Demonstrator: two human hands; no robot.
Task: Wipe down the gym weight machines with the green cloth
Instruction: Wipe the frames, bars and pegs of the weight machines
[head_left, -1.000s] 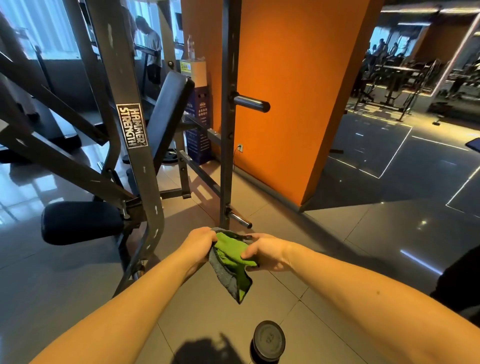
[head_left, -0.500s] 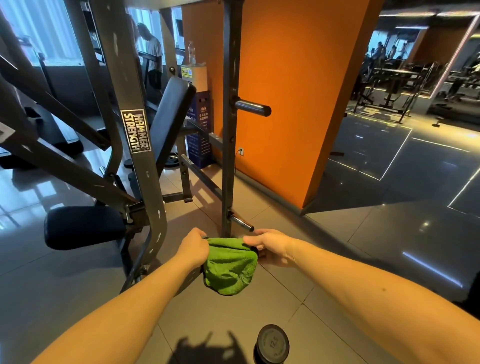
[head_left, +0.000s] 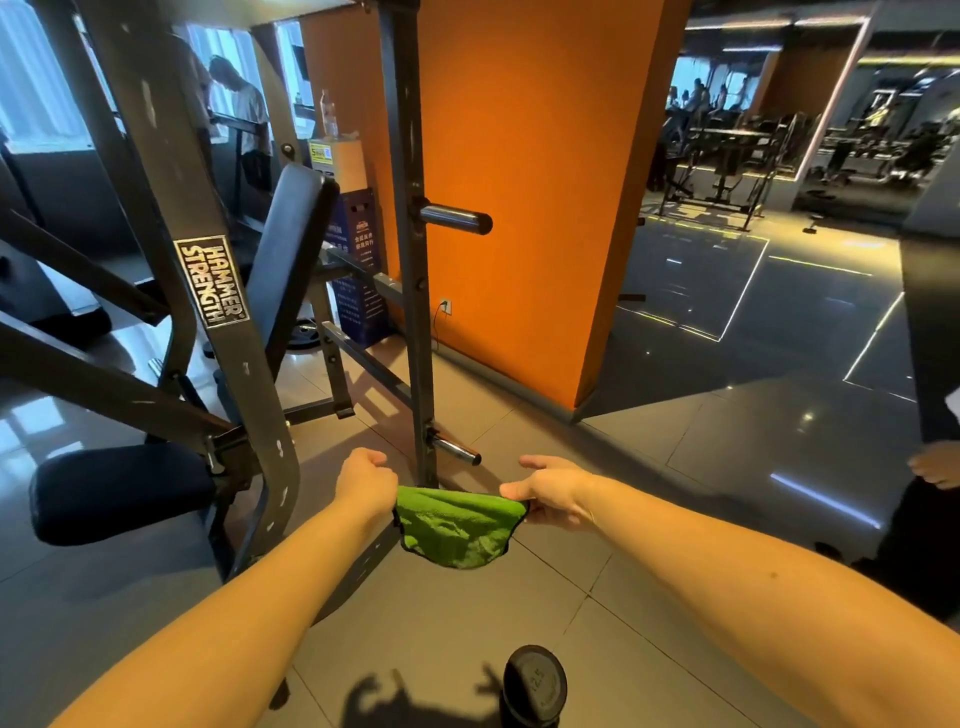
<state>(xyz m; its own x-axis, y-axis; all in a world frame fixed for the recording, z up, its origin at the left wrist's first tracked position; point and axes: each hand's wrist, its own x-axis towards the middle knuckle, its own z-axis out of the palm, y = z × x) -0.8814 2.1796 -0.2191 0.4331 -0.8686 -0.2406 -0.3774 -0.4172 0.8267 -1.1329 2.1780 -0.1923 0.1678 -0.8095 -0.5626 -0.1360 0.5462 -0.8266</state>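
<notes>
Fingers (head_left: 537, 461) of both hands are closed on the green cloth (head_left: 457, 530): the left hand (head_left: 366, 486) is curled into a fist around its left corner, and the right hand (head_left: 553, 493) pinches the right corner between thumb and lower fingers, with the forefinger loose above. Change noted: one second ago the cloth hung bunched and folded between hands held close together; half a second ago it was partly opened; it is now pulled out nearly flat, hands apart, top edge taut, lower edge sagging. The cloth is held in the air above the floor (head_left: 675, 467), just in front of the foot of the upright post (head_left: 410, 260) and to the right of the weight machine (head_left: 208, 291), touching neither. Assessment: the cloth has been spread ready for use, but no wiping contact has been made; the machine frame and post are the nearest parts to treat.
</notes>
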